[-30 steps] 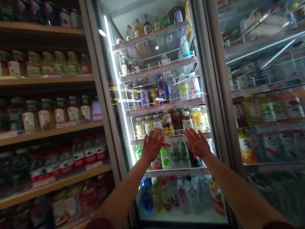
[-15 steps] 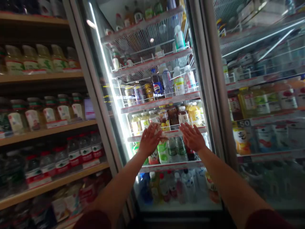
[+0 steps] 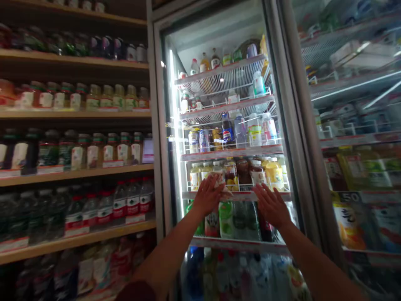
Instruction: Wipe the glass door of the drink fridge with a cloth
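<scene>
My left hand (image 3: 206, 196) presses a crumpled pale, patterned cloth (image 3: 223, 184) against the glass door (image 3: 216, 27) of a lit drinks cooler. Its fingers lie over the cloth, whose lower part shows past the fingertips. To the right, my right hand (image 3: 272, 207) is held up at the same glass with fingers stretched out and nothing in it. Both hands are level with a shelf of juice and tea bottles (image 3: 231, 173) behind the glass. Whether the right palm fully touches the glass, I cannot tell.
A metal door frame (image 3: 290, 104) separates this cooler from another stocked one on the right. Wooden shelves (image 3: 78, 172) with rows of bottles stand on the left. A lit strip (image 3: 173, 104) runs down the cooler's left inner side.
The view has levelled and swung left and up, so more of the left shelves and cooler top shows. My left hand stays on the cloth at the glass; my right hand remains spread.
</scene>
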Demonstrator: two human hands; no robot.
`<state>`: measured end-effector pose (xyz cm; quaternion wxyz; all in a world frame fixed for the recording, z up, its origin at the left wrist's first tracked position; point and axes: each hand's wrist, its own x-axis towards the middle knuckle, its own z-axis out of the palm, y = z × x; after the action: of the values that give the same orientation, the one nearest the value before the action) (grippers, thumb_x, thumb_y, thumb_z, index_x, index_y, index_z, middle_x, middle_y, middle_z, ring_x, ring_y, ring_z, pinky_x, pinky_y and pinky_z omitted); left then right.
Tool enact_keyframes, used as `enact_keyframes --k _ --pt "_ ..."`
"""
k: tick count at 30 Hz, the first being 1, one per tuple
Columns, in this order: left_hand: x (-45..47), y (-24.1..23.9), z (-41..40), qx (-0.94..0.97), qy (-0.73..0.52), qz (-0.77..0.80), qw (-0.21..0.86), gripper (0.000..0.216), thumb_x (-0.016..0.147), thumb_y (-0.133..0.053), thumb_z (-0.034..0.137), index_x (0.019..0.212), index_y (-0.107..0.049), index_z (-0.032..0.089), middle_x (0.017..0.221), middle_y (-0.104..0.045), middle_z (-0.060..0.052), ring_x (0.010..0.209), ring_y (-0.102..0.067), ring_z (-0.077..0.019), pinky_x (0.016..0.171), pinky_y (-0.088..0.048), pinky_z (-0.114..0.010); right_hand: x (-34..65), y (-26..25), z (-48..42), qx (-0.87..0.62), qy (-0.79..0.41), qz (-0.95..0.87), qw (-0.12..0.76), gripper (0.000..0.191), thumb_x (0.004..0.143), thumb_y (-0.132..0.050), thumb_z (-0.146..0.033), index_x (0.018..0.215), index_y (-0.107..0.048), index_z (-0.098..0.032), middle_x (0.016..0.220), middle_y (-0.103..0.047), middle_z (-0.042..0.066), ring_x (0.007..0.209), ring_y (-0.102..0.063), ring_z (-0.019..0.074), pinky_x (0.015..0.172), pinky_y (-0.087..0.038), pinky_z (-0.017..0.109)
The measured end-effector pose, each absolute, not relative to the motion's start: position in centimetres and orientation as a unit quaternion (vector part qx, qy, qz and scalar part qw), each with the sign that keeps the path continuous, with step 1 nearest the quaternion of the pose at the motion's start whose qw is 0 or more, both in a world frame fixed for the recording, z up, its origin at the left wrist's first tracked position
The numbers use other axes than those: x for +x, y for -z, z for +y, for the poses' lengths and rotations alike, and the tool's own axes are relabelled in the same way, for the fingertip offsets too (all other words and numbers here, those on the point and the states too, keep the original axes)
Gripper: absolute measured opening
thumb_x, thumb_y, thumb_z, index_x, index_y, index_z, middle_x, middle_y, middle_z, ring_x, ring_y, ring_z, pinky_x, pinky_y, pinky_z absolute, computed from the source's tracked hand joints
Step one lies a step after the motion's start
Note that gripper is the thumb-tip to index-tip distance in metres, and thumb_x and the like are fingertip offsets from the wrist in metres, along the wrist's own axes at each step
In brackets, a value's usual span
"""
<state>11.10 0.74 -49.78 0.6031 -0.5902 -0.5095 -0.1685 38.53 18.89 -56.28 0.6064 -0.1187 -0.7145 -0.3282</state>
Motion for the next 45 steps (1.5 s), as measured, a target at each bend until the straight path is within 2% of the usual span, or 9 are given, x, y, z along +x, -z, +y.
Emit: enact_keyframes --k 5,11,18,21,25,31,38,41,45 --pt "9.8 49.0 0.2 -0.498 0.264 -0.566 0.601 0.057 0.102 -0.069 0.029 0.157 -0.057 0.026 0.175 -0.031 -0.018 0.163 -0.029 -0.0408 0.122 -0.042 -0.059 38.4 56.6 19.2 -0.120 0.327 -0.713 0.609 0.076 0.106 -0.051 -0.023 0.174 -0.017 -0.030 0.160 -0.057 0.006 0.147 -0.057 0.0256 0.134 -0.019 0.047" --pt "9.3 51.3 -1.1 -0.612 0.170 -0.516 0.575 0.054 0.098 -0.076 0.035 0.150 -0.063 0.039 0.176 -0.033 -0.008 0.163 -0.031 -0.0366 0.126 -0.039 -0.055 38.6 56.8 19.3 -0.128 0.328 -0.715 0.604 0.077 0.106 -0.050 -0.027 0.174 -0.015 -0.033 0.161 -0.056 0.005 0.149 -0.054 0.0247 0.134 -0.019 0.047" --pt "7.4 49.9 -1.8 -0.500 0.262 -0.577 0.589 0.056 0.100 -0.072 0.031 0.155 -0.060 0.026 0.175 -0.031 -0.017 0.161 -0.032 -0.0415 0.122 -0.042 -0.060 38.4 57.0 19.5 -0.132 0.337 -0.712 0.602 0.076 0.106 -0.047 -0.028 0.174 -0.013 -0.033 0.159 -0.058 0.007 0.147 -0.056 0.0281 0.131 -0.024 0.050" --pt "7.8 51.3 -1.7 -0.558 0.238 -0.539 0.584 0.059 0.097 -0.076 0.031 0.154 -0.061 0.032 0.177 -0.029 -0.013 0.162 -0.030 -0.0401 0.124 -0.041 -0.057 38.4 57.0 19.4 -0.132 0.337 -0.710 0.604 0.076 0.106 -0.046 -0.028 0.174 -0.013 -0.033 0.159 -0.059 0.007 0.146 -0.057 0.0285 0.131 -0.025 0.050" --pt "8.0 51.4 -2.0 -0.605 0.178 -0.523 0.573 0.055 0.095 -0.080 0.036 0.149 -0.064 0.036 0.175 -0.035 -0.009 0.161 -0.035 -0.0362 0.126 -0.039 -0.054 38.4 57.1 19.1 -0.133 0.335 -0.708 0.608 0.076 0.105 -0.046 -0.028 0.174 -0.013 -0.034 0.157 -0.061 0.007 0.145 -0.058 0.0288 0.130 -0.026 0.052" --pt "7.3 50.0 -2.3 -0.489 0.260 -0.591 0.586 0.055 0.100 -0.073 0.035 0.153 -0.061 0.025 0.173 -0.035 -0.019 0.158 -0.037 -0.0421 0.121 -0.043 -0.058 38.2 57.4 19.5 -0.124 0.331 -0.704 0.616 0.072 0.106 -0.044 -0.032 0.173 -0.020 -0.035 0.159 -0.059 0.007 0.149 -0.054 0.0304 0.131 -0.027 0.054" --pt "6.9 51.4 -2.6 -0.612 0.160 -0.537 0.559 0.049 0.100 -0.072 0.046 0.148 -0.065 0.037 0.175 -0.036 -0.008 0.161 -0.036 -0.0347 0.128 -0.037 -0.052 38.0 57.6 19.9 -0.119 0.325 -0.702 0.622 0.073 0.105 -0.045 -0.032 0.173 -0.019 -0.038 0.160 -0.059 0.006 0.148 -0.055 0.0301 0.132 -0.025 0.054" --pt "5.9 49.4 -2.8 -0.524 0.233 -0.582 0.577 0.053 0.101 -0.071 0.037 0.153 -0.061 0.029 0.174 -0.035 -0.014 0.160 -0.035 -0.0384 0.125 -0.041 -0.056 38.0 57.5 19.7 -0.124 0.324 -0.703 0.621 0.073 0.106 -0.045 -0.031 0.174 -0.018 -0.036 0.160 -0.059 0.007 0.148 -0.055 0.0293 0.132 -0.025 0.053" --pt "6.2 49.1 -1.9 -0.472 0.303 -0.576 0.595 0.062 0.100 -0.072 0.029 0.159 -0.054 0.023 0.179 -0.020 -0.018 0.163 -0.023 -0.0449 0.122 -0.042 -0.062 38.2 57.2 19.2 -0.131 0.323 -0.707 0.616 0.073 0.107 -0.046 -0.029 0.174 -0.017 -0.035 0.158 -0.060 0.008 0.150 -0.054 0.0279 0.132 -0.023 0.051"
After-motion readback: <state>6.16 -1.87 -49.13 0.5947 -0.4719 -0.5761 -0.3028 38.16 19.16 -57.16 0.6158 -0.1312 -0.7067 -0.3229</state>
